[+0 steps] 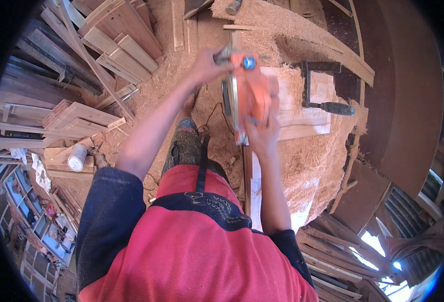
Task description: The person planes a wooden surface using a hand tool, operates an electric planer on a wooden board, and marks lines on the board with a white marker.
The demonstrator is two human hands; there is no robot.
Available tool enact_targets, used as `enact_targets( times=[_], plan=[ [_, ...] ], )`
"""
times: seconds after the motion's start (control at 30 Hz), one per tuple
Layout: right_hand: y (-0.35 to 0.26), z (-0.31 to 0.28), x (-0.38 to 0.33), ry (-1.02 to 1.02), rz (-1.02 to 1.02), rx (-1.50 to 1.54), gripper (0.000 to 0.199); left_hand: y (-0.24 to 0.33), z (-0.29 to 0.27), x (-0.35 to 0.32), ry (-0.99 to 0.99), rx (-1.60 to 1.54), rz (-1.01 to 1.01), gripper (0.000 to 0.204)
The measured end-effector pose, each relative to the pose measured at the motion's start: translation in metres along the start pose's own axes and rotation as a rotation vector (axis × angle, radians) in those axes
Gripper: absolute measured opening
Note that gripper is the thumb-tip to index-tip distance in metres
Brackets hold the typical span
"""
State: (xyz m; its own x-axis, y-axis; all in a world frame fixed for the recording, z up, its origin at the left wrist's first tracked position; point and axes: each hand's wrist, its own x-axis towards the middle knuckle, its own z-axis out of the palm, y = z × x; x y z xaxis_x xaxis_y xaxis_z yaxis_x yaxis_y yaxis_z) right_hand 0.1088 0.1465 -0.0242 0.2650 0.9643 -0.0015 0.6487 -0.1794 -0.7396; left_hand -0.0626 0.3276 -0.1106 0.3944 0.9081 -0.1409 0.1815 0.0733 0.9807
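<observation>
1. My left hand (205, 64) sits at abt 12 o'clock of the view, fingers curled tight round the grey front knob of the orange electric hand planer (249, 95). Clamped, no gap visible.
2. My right hand (263, 135) is just below the planer's rear end, fingers wrapped onto its back part/handle. Looks clamped too, tho motion blur hides the fingertips.
3. The planer lies lengthwise, front end toward 12 o'clock, rear toward 6. It sits on the narrow edge of a long pale wood plank (247, 176), which runs down toward my body at 6 o'clock.
4. At 3 o'clock of the planer: a wide pale board (302, 121) on the bench, touching or just beside the tool; can't tell which.
5. Further toward 3 o'clock, a black metal clamp w/ dark handle (327, 90) rests on that board, well apart from both hands.
6. Heaps of tan wood shavings (312, 161) cover the bench from 1 to 4 o'clock and the floor under my left arm.
7. At 9–11 o'clock: stacks of sawn brown timber boards (116, 40), well apart from my hands.
8. At 8 o'clock of the planer, a small white cylindrical can (77, 158) sits on low planks on the floor.
9. A thin black cord (217, 113) trails near the planer's left side over the shavings.
</observation>
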Motion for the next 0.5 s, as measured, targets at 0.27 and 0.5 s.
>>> enact_targets(
  times=[0.27,0.5],
  plan=[
    [0.033,-0.055,-0.196,-0.044,0.214,-0.013,0.032,-0.014,0.093,-0.183,0.035,0.215,-0.067,0.095],
    [0.009,-0.019,-0.065,-0.022,0.017,0.039,0.027,-0.010,0.031,-0.060,0.045,0.054,0.045,0.076]
  ],
)
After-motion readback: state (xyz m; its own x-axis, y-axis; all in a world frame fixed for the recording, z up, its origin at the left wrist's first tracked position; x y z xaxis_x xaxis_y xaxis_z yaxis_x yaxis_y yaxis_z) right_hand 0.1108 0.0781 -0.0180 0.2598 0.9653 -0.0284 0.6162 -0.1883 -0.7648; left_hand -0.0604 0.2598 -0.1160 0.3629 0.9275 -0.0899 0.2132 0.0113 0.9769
